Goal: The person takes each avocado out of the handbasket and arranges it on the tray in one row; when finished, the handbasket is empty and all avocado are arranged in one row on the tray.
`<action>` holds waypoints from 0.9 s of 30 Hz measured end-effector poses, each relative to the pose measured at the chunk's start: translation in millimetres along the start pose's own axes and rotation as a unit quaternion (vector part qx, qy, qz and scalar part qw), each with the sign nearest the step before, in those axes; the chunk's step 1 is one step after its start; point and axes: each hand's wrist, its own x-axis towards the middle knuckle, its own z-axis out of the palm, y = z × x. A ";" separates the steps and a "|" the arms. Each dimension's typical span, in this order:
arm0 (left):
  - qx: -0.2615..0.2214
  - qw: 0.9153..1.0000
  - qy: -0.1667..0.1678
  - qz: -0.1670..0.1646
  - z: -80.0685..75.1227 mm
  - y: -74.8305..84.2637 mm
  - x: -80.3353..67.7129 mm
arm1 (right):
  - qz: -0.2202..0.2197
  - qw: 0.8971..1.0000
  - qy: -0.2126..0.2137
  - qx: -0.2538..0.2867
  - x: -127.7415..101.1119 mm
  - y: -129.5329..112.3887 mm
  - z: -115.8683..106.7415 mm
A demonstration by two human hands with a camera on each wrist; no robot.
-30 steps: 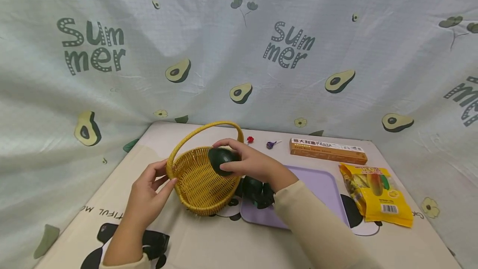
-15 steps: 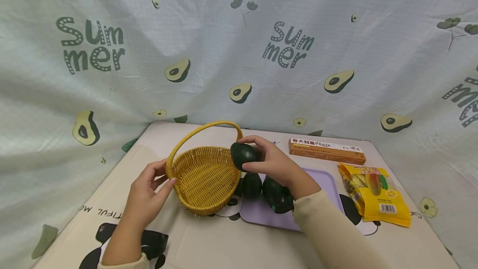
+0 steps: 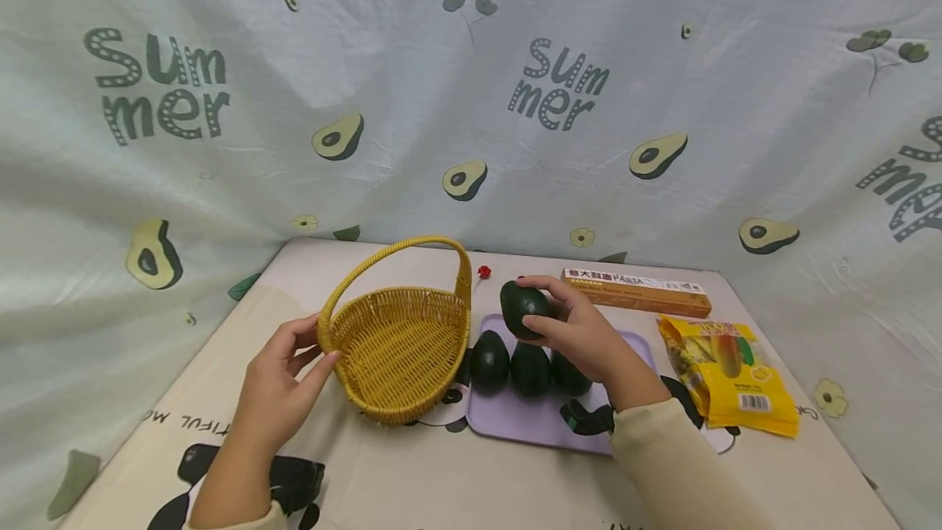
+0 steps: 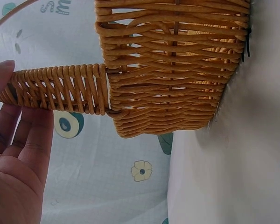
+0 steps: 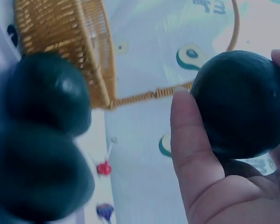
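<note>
My left hand [image 3: 283,379] pinches the handle of a yellow wicker basket [image 3: 401,415] at its left base; the thumb and fingers lie on opposite sides of the handle [image 4: 60,88] in the left wrist view. The basket's woven floor is in sight. My right hand [image 3: 585,334] grips a dark green avocado [image 3: 521,311] above the far part of a lilac tray [image 3: 508,424]. On that tray lie three more avocados [image 3: 489,362] in a row, the rightmost partly hidden by the right hand. Close up, the right wrist view has the held avocado [image 5: 242,105] between thumb and fingers.
Behind the tray lies a long pasta box [image 3: 636,293]. A yellow snack bag [image 3: 736,375] stands to its right. Red [image 3: 483,271] and purple [image 5: 105,212] lollipops lie near the back edge. A printed curtain [image 3: 397,105] hangs behind the table.
My right hand has carried the avocado rightward, from over the basket to above the tray, uncovering the avocados there. The left hand keeps its hold on the handle; the view has shifted slightly.
</note>
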 end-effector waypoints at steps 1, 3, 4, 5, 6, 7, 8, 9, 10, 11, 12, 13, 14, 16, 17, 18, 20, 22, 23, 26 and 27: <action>0.000 1.000 0.000 -0.002 -0.2 -0.3 0.2 | 0.000 1.000 0.004 0.002 -2.2 0.6 -2.8; 0.003 1.000 0.001 -0.003 -0.5 -0.9 0.4 | 0.002 1.000 0.016 -0.001 -6.6 2.0 -9.2; 0.004 1.000 0.001 -0.004 -0.6 -1.2 0.6 | 0.005 1.000 0.026 -0.009 -9.3 2.6 -12.7; 0.004 1.000 0.001 -0.004 -0.5 -1.8 0.6 | 0.006 0.999 0.034 -0.021 -11.9 3.8 -16.7; 0.003 1.000 0.001 -0.003 -0.3 -2.2 0.6 | 0.009 0.998 0.045 -0.038 -14.7 5.3 -20.9; 0.003 1.000 0.001 -0.002 -0.2 -2.6 0.7 | 0.012 0.997 0.055 -0.056 -17.6 6.8 -25.1; 0.003 1.000 0.002 0.000 0.0 -3.0 0.7 | 0.016 0.995 0.067 -0.078 -20.6 8.6 -29.5; 0.003 1.000 0.002 0.001 0.3 -3.5 0.8 | 0.021 0.992 0.077 -0.096 -23.8 10.5 -33.6; 0.002 1.000 0.003 0.001 0.5 -3.8 0.9 | 0.025 0.990 0.086 -0.111 -26.8 13.0 -37.9; 0.002 1.000 0.003 0.003 0.7 -3.9 1.1 | 0.028 0.988 0.093 -0.121 -29.8 15.4 -41.8; 0.002 1.000 0.003 0.003 0.9 -3.9 1.2 | 0.034 0.986 0.100 -0.128 -33.0 17.9 -45.4; 0.002 1.000 0.004 0.004 0.8 -3.7 1.3 | 0.039 0.985 0.105 -0.132 -35.8 20.3 -48.9; 0.002 1.000 0.004 0.005 0.9 -3.7 1.5 | 0.046 0.983 0.111 -0.136 -38.6 22.9 -52.1; 0.002 1.000 0.003 0.006 0.6 -2.9 1.7 | 0.061 0.980 0.123 -0.143 -43.9 28.4 -57.8; 0.002 1.000 0.001 0.006 0.4 -2.5 1.8 | 0.068 0.978 0.129 -0.147 -46.5 30.8 -59.9; 0.003 1.000 0.000 0.005 0.2 -2.1 1.9 | 0.078 0.976 0.135 -0.152 -48.8 32.8 -61.7; 0.004 1.000 -0.002 0.005 -0.2 -1.9 2.2 | 0.094 0.971 0.150 -0.158 -52.2 36.4 -64.5; 0.007 1.000 -0.003 0.004 -0.6 -1.7 2.3 | 0.103 0.969 0.162 -0.156 -54.6 39.7 -66.6; 0.007 1.000 -0.004 0.003 -0.6 -1.8 2.3 | 0.106 0.968 0.167 -0.152 -55.6 41.0 -67.4; 0.008 1.000 -0.003 0.002 -0.1 -1.8 2.3 | 0.110 0.966 0.178 -0.150 -58.9 45.3 -70.4; 0.006 1.000 -0.003 0.002 0.1 -1.6 2.5 | 0.111 0.966 0.179 -0.152 -60.3 46.7 -71.2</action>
